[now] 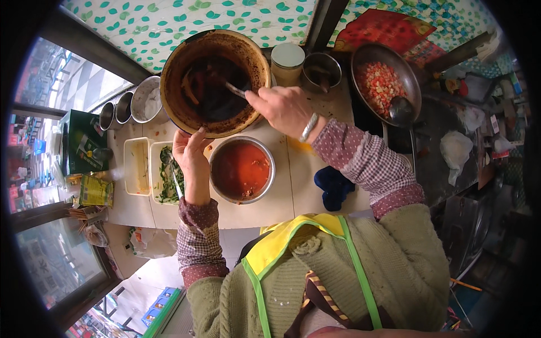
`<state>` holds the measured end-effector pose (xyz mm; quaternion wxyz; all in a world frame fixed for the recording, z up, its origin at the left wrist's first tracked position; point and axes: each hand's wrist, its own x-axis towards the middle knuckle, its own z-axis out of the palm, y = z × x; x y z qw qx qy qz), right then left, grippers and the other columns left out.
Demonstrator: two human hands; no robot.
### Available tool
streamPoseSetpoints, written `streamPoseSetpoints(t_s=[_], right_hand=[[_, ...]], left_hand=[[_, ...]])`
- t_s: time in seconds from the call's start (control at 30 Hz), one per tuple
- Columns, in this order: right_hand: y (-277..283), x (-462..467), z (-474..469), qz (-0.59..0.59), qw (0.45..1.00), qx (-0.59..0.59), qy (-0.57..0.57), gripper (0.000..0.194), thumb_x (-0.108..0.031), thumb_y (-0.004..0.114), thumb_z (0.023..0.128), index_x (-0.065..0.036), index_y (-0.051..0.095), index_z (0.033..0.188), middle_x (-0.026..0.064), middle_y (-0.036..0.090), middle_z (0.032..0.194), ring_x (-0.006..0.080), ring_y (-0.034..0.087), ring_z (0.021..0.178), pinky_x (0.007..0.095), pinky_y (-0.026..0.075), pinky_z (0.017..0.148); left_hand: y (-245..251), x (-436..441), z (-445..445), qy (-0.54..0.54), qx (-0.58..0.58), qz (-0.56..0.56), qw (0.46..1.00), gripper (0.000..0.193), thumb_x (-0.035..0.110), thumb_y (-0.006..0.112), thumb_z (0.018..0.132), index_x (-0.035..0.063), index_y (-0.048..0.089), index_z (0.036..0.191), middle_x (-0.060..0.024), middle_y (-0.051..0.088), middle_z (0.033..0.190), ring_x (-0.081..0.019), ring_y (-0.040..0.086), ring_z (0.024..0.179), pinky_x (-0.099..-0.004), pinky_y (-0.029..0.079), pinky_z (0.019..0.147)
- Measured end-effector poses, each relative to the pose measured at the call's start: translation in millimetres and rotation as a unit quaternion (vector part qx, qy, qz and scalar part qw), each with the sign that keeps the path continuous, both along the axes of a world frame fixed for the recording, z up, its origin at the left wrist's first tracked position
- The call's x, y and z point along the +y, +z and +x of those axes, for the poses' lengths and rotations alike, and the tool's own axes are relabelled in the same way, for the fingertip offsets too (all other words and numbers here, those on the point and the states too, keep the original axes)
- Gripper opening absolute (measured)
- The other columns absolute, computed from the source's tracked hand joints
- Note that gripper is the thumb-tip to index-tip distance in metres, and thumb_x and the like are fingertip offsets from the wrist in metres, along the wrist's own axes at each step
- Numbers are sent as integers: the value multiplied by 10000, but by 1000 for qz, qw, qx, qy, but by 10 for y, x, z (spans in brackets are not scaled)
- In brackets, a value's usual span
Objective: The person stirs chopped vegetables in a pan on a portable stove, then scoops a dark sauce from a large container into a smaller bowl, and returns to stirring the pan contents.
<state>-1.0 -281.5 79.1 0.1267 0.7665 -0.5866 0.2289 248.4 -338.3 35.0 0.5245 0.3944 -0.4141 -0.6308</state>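
My right hand (285, 110) grips the handle of a metal utensil (235, 89), whose far end dips into dark liquid in a large, deep pot (169, 91) with browned inner walls. At that pot's near rim, the fingers of my left hand (192, 158) hold the edge, thumb on top. The pot is tilted towards me. Just in front of it stands a round metal bowl (272, 169) of red, oily sauce. To the left of the bowl, a white plastic container (155, 148) holds chopped greens and a spoon (175, 179).
An empty-looking plastic container (127, 169) and several metal cups stand left. A lidded jar (288, 63) and small metal pot (322, 69) are behind. Right are a dark blue cloth (333, 188) and a tilted pan (416, 84) of diced red and pale food with a ladle (401, 110).
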Motion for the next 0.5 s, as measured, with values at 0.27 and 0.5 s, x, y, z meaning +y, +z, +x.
streamPoseSetpoints(t_s=[0.27,0.5], right_hand=[[6,-430,-92,-133,990,49,6,132,-130,642,866,-103,682,989,15,604,742,183,683,653,316,549,541],[-247,-284,-191,-36,998,9,-50,19,-104,626,852,-97,610,858,56,622,717,241,703,639,371,559,524]], left_hand=[[-102,-83,-42,-11,-16,-10,1000,106,4,695,920,69,616,895,-25,701,861,-113,682,767,-310,613,760],[-217,-226,-63,11,-7,-57,998,153,-13,696,919,78,585,865,-14,695,855,-87,656,757,-301,612,753]])
